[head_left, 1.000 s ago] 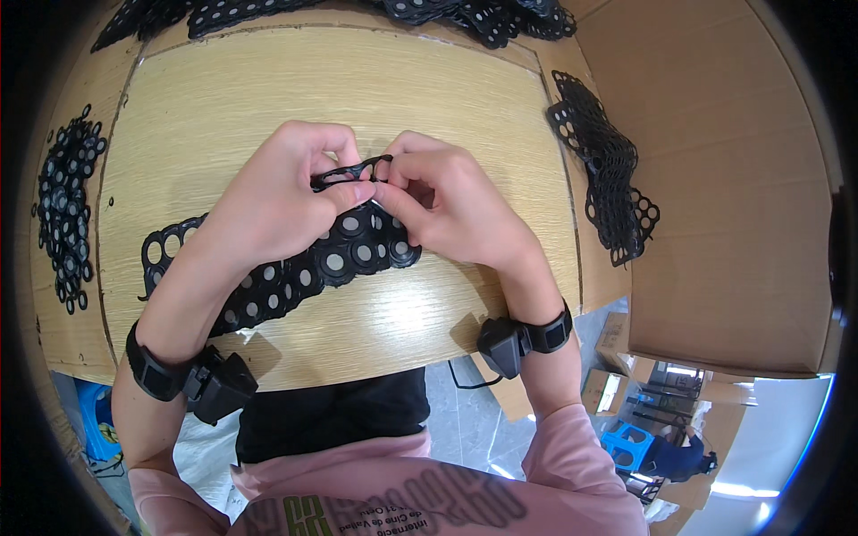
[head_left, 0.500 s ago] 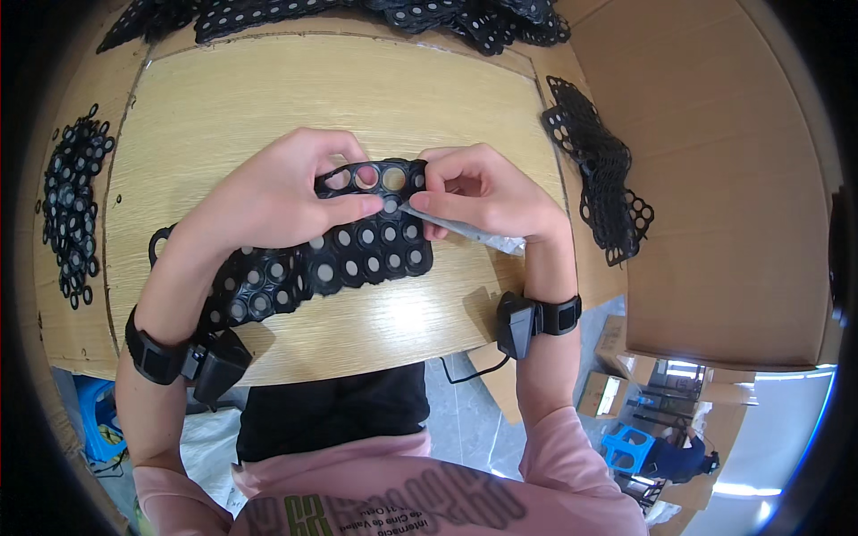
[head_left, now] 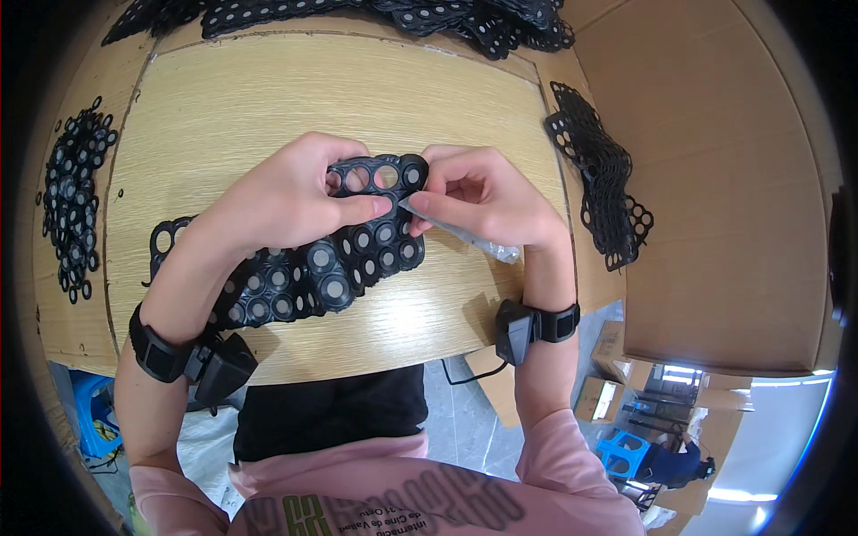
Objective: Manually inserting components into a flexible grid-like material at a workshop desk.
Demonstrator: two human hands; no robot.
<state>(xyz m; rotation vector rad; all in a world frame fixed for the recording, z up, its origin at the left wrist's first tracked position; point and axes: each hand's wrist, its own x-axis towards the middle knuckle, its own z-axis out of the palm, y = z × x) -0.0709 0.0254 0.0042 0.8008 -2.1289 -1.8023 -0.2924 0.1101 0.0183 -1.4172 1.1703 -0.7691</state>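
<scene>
A black rubbery sheet (head_left: 332, 274) with rows of round pieces, many with pale grey centres, spans the middle of the table. My left hand (head_left: 299, 192) is closed on its upper part, thumb on top and fingertips showing through open holes along the far edge. My right hand (head_left: 478, 192) pinches a thin grey pointed tool (head_left: 447, 226), its exact kind unclear, with crumpled clear plastic at its rear end. The tool's tip lies at the sheet, close to my left thumb. Some right fingertips are behind the sheet's right edge.
Loose black rings with pale centres (head_left: 76, 196) lie heaped at the left. A stack of holed black sheets (head_left: 594, 174) is at the right, beside a tall cardboard wall (head_left: 715, 179). More black sheets (head_left: 429, 18) are piled along the far edge. A person sits in the background, lower right.
My left hand has shifted slightly right along with the sheet's top. The sheet is bent more, its lower middle bulging toward me. The upper right corner hole now shows a pale-centred round piece more fully.
</scene>
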